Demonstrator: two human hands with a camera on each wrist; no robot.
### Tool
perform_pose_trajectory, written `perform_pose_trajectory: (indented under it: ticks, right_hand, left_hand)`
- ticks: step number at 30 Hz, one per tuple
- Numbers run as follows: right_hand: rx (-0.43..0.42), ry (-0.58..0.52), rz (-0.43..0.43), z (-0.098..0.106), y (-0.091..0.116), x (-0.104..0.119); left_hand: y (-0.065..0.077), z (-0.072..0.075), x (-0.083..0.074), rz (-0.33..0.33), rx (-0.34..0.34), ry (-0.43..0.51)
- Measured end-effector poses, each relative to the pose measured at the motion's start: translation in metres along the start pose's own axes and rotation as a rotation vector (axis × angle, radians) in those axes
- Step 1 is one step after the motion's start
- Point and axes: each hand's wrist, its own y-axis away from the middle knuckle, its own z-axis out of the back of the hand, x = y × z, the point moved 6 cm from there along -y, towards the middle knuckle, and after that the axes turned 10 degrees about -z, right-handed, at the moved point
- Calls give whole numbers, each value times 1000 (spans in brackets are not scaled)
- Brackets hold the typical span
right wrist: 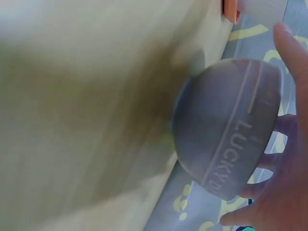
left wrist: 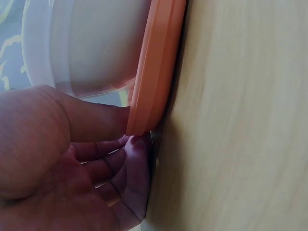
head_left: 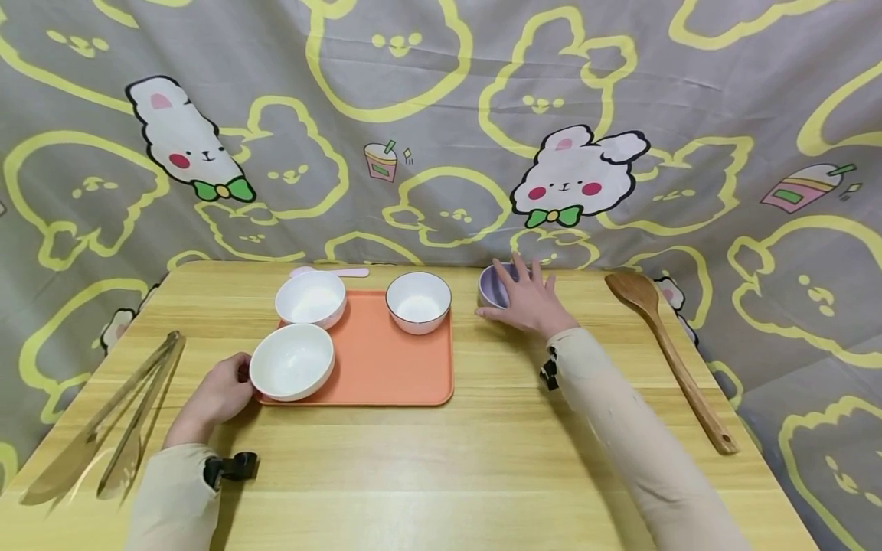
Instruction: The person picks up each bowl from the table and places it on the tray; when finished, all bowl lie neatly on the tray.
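An orange tray (head_left: 386, 367) lies on the table with its left corner at my left hand (head_left: 217, 394). In the left wrist view the thumb (left wrist: 98, 120) touches the tray's rim and the curled fingers meet its edge from below, pinching it. Close to this hand stands a wide white bowl (head_left: 292, 363) on the tray. My right hand (head_left: 527, 302) is spread over a purple bowl (head_left: 491, 289) right of the tray. The right wrist view shows the purple bowl's lettered side (right wrist: 226, 125), with the fingers extended around its rim; the thumb stands away from it.
Another white bowl (head_left: 311, 298) and a dark-rimmed white bowl (head_left: 419, 302) stand at the tray's back. Behind lies a pink spoon (head_left: 351, 272). Wooden-ended tongs (head_left: 131, 413) lie at left, a wooden spatula (head_left: 668, 352) at right. A patterned curtain (head_left: 441, 138) hangs behind the table.
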Motion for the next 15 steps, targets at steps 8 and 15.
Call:
perform_pose_trajectory:
  ticks: [8, 15]
  right_hand:
    - [86, -28, -15, 5, -16, 3]
    - [96, -38, 6, 10, -14, 4]
  left_hand:
    - [0, 0, 1, 4, -1, 1]
    - [0, -1, 3, 1, -1, 3]
